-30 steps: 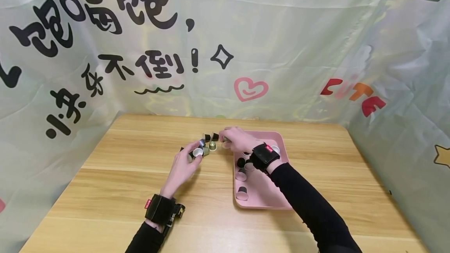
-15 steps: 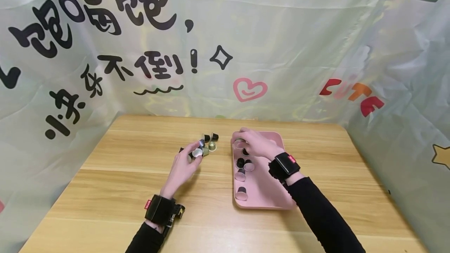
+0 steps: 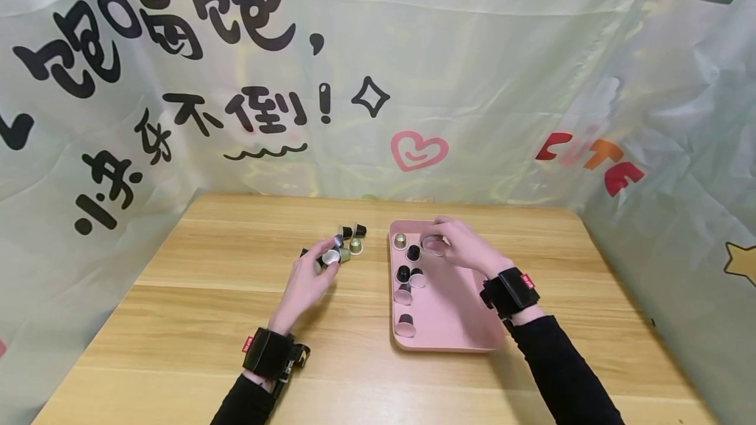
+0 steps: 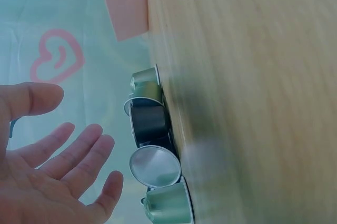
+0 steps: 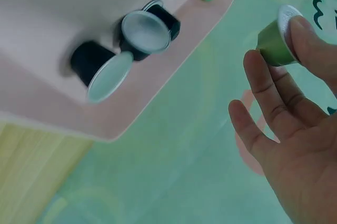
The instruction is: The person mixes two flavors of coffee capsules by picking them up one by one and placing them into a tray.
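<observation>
On the wooden counter (image 3: 195, 294), the left hand (image 3: 307, 281) rests beside a loose cluster of capsules (image 3: 345, 244), its fingers (image 4: 79, 150) spread and relaxed, gripping nothing; the nearest foil-topped capsule sits just past the fingertips. To the right lies a pink tray (image 3: 455, 326) with several dark capsules along its left side. Over the tray's far end, the right hand (image 3: 466, 248) pinches a green capsule (image 5: 276, 40) between thumb and fingers, lifted clear of the tray.
</observation>
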A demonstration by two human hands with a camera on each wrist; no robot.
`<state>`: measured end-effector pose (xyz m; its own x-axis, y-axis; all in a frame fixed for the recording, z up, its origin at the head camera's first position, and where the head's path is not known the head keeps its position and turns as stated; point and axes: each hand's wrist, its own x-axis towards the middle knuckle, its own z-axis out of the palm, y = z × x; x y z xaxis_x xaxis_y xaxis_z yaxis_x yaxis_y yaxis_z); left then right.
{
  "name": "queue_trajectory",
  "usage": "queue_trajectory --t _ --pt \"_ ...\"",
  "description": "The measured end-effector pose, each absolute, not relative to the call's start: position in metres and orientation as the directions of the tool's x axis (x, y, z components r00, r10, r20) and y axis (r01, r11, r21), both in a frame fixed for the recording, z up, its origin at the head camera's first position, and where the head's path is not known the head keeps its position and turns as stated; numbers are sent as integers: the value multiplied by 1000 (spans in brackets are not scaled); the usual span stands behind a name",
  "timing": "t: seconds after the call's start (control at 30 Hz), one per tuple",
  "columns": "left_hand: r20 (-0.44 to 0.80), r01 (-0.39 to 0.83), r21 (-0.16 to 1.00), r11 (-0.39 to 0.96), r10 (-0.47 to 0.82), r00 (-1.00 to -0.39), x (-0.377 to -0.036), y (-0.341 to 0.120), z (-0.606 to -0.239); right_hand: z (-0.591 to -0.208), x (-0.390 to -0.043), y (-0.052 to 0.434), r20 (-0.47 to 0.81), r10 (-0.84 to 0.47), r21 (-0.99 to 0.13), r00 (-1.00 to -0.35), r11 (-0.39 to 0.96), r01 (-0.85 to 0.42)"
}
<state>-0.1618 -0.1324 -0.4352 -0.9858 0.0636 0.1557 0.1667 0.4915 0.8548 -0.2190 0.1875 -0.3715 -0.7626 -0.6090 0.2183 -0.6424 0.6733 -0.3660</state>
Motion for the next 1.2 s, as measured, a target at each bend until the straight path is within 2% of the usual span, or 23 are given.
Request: queue_trajectory --t 0.27,0.43,0.7,0.97,1.2 --pt "154 164 852 497 63 -986 -162 -133 -436 -375 -220 208 136 -633 -343 -762 692 -636" --pt "155 167 852 496 66 -986 -162 -133 -436 -381 -222 213 32 -605 -330 -796 745 -579" --pt "151 164 855 492 66 -986 -162 -133 -435 -390 -224 218 -54 -572 -325 -818 785 -527" --pt "141 154 855 495 63 -988 -163 -134 -436 -400 -224 217 -74 -529 -294 -845 822 -488" --pt "134 142 857 494 53 -990 -163 -134 -436 -403 -223 217 -54 -546 -261 -836 816 -516"
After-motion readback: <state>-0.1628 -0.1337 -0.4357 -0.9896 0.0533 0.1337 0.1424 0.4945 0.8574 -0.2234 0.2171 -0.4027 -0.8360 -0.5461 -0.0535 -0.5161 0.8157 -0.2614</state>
